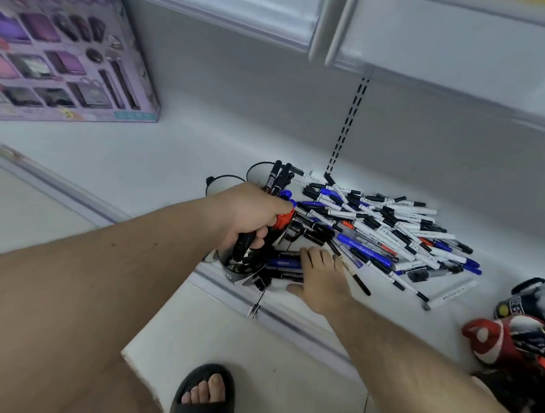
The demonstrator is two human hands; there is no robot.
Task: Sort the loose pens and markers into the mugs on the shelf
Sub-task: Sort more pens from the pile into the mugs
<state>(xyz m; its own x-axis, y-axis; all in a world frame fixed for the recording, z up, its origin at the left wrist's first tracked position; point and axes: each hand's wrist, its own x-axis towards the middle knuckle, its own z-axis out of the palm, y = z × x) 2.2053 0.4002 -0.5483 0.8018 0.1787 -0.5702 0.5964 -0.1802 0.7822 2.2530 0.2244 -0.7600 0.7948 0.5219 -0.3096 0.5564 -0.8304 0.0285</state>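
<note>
Left hand (251,216) grips a bunch of markers (277,181) over the mug (230,269) at the shelf (140,168) front edge. Right hand (319,276) flat, fingers spread, on the loose pile (390,231). Risk: overfull fist spills markers, or the mug gets knocked off the edge.

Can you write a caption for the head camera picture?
Left hand grips a bundle of markers while right hand reaches into the marker pile.

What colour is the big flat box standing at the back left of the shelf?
Purple, or lilac, box, with dark windowed compartments; the head view shows it.
</note>
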